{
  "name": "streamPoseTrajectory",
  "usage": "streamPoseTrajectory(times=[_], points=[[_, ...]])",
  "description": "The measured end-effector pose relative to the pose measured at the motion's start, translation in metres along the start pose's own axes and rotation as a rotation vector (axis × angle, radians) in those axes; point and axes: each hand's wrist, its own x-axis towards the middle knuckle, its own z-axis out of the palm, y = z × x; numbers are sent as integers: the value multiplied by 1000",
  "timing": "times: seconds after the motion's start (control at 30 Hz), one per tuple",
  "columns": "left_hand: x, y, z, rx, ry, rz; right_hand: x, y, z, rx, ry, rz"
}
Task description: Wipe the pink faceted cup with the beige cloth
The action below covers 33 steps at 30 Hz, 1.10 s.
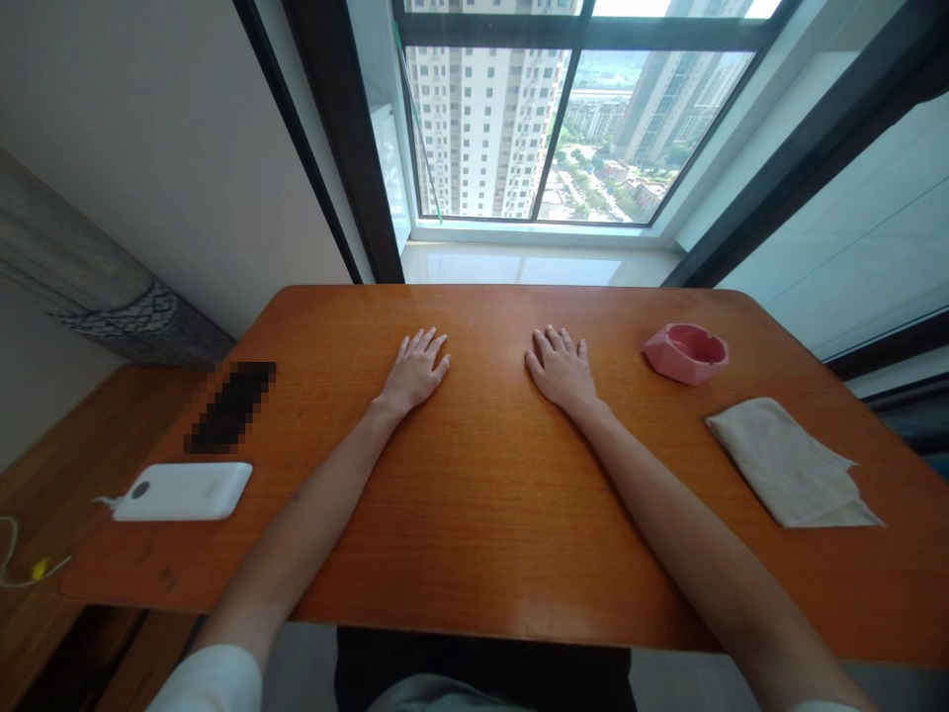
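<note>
My left hand (415, 371) lies palm down on the brown wooden table (474, 494), fingers stretched out and a little apart. Across from it, my right hand (561, 368) also rests flat on the wood with its fingers spread. Neither hand holds anything. Right of my right hand sits a pink faceted bowl (686, 354), apart from my fingers. Nearer to me on that side is a folded greyish-beige cloth (793, 465).
At the table's left lies a white rounded device (184, 491) with a cable. Behind it is a dark, pixelated object (231, 407). A window (489, 138) stands beyond the far edge, and a curtain (111, 267) hangs at left.
</note>
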Motion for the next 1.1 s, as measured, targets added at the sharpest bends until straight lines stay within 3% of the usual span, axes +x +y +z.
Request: streamPoseTrajectory(times=[1.1], points=[[0,2,-1,3,-7,0,2,7,4,47,23,-4]])
